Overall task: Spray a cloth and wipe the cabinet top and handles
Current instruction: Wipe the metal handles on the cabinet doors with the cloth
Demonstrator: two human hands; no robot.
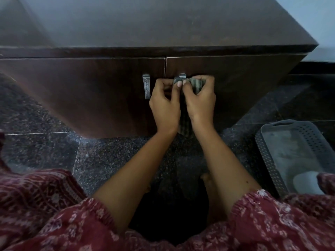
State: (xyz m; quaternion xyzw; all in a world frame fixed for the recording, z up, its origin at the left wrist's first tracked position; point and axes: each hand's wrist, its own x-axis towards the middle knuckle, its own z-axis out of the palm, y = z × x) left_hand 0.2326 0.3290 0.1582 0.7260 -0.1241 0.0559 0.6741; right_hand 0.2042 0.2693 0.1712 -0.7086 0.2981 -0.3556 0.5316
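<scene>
A low dark-brown cabinet has a dusty top and two doors. Each door carries a metal handle near the middle seam. The left door's handle is bare. The right door's handle shows only its top end. A striped grey-green cloth is wrapped around the rest of it. My left hand and my right hand both pinch the cloth against this handle. A strip of cloth hangs down between my wrists. No spray bottle is in view.
A grey perforated plastic basket stands on the dark speckled stone floor to the right of my arms, with something pale inside. My red patterned clothing fills the bottom of the view. A pale wall lies right of the cabinet.
</scene>
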